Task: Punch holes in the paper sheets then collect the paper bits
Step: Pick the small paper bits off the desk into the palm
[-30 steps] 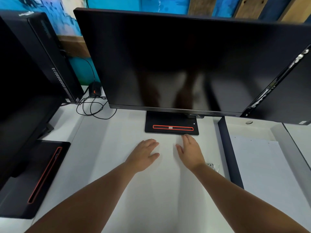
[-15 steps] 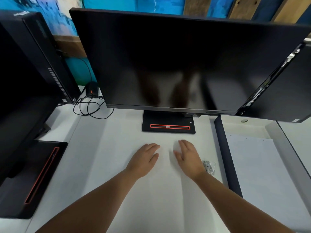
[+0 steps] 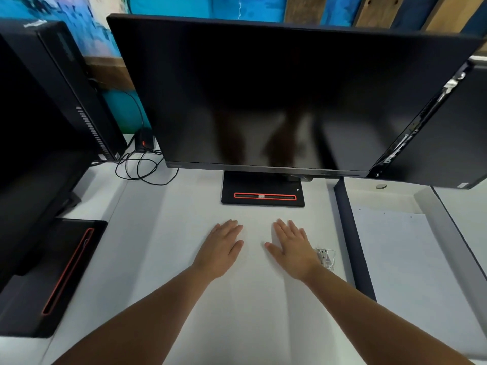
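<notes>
My left hand (image 3: 220, 246) and my right hand (image 3: 291, 246) lie flat, palms down, fingers spread, side by side on the white desk (image 3: 163, 233) in front of the monitor base. Neither hand holds anything. A small clear plastic packet (image 3: 326, 258) lies just right of my right wrist. A white paper sheet (image 3: 403, 259) with small holes along its far edge lies on the neighbouring desk section at the right, beyond a dark divider. No hole punch is visible.
A large dark monitor (image 3: 276, 96) stands close ahead on a black base (image 3: 263, 191). A second monitor base (image 3: 52, 275) and a black computer tower (image 3: 71, 85) fill the left. Tangled cables (image 3: 139, 167) lie behind. A dark divider strip (image 3: 353, 238) bounds the right.
Both hands have slid back toward me from the monitor base and moved slightly apart, staying flat on the desk. The packet, earlier partly hidden by my right wrist, now shows fully.
</notes>
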